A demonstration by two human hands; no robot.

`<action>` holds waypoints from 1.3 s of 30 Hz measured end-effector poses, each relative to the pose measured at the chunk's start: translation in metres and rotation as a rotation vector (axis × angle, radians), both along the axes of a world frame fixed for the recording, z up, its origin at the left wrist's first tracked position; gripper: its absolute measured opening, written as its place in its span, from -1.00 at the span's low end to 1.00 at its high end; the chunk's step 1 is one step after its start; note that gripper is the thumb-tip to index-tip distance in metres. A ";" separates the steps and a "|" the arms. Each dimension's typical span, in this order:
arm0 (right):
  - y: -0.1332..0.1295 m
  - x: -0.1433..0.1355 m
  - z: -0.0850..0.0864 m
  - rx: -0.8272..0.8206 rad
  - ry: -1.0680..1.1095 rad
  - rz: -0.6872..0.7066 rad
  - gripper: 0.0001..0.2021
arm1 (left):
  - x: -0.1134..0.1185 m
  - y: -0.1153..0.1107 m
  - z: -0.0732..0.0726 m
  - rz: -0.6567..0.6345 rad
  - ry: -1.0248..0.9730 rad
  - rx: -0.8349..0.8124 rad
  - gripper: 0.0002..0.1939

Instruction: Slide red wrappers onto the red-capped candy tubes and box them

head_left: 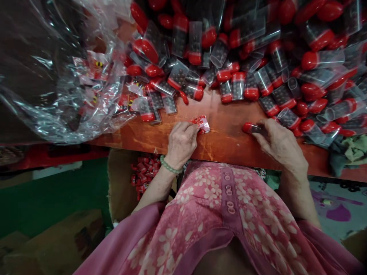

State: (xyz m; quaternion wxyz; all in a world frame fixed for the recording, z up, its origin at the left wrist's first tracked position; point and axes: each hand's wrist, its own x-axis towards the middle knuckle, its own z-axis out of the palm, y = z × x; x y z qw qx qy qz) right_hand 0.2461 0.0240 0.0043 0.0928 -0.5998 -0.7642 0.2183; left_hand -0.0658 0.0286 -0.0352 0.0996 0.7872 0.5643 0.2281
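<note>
My left hand [182, 142], a green bead bracelet at its wrist, pinches a small pile of red and pink printed wrappers [203, 124] on the table. Its fingertips are pressed together at their left edge. Farther right, my right hand [278, 143] is closed around a small clear tube with a red cap [249, 128]. The cap points left, and my fingers hide part of the tube. Just beyond both hands lies a heap of similar red-capped clear tubes [237, 86], many with dark little balls inside.
A clear plastic bag [114, 124] with printed wrappers [99, 65] spreads over the table's left side. Below the edge, a cardboard box [122, 191] holds many red wrapped pieces [145, 172]. Crumpled cloth [354, 149] lies at the right end of the reddish tabletop [229, 147].
</note>
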 end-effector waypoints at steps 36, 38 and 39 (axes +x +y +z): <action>0.018 -0.053 0.022 -0.122 0.293 0.445 -0.81 | 0.009 -0.007 0.028 -0.269 -0.552 -0.198 -0.92; 0.018 -0.054 0.022 -0.162 0.246 0.467 -0.81 | 0.010 -0.008 0.026 -0.275 -0.530 -0.225 -0.89; 0.018 -0.054 0.022 -0.185 0.233 0.480 -0.80 | 0.010 -0.008 0.026 -0.279 -0.519 -0.246 -0.88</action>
